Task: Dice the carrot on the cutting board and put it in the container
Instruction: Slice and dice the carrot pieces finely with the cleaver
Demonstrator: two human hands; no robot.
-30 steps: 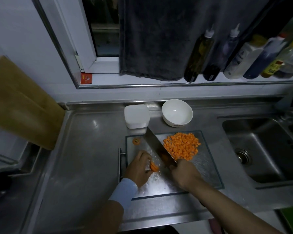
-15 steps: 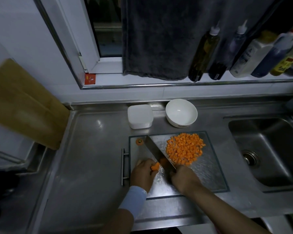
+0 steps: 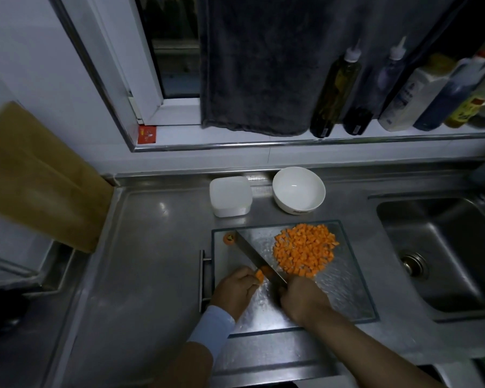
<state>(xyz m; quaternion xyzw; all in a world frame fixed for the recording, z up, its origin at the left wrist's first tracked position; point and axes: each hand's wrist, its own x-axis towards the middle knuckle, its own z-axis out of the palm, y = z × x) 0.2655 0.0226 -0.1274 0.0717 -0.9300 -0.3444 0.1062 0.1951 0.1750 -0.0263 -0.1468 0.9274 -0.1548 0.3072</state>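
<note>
A glass cutting board [image 3: 345, 292] lies on the steel counter. A heap of diced carrot [image 3: 304, 249] covers its far right part. My left hand [image 3: 234, 292] pinches a small carrot piece [image 3: 260, 275] near the board's left side. My right hand [image 3: 303, 299] grips the handle of a cleaver [image 3: 256, 259], whose blade lies slanted against that piece. A carrot end [image 3: 228, 238] lies at the board's far left corner. A white square container [image 3: 230, 196] and a white bowl [image 3: 298, 189], both with nothing inside, stand behind the board.
A sink [image 3: 443, 253] lies to the right. Several bottles [image 3: 333, 91] stand on the window ledge behind, with a dark towel [image 3: 263, 65] hanging there. A wooden board [image 3: 37, 177] leans at the left wall.
The cleaver blade has come down closer to the board beside the carrot piece. My left hand has kept its hold on the piece. The camera has shifted slightly.
</note>
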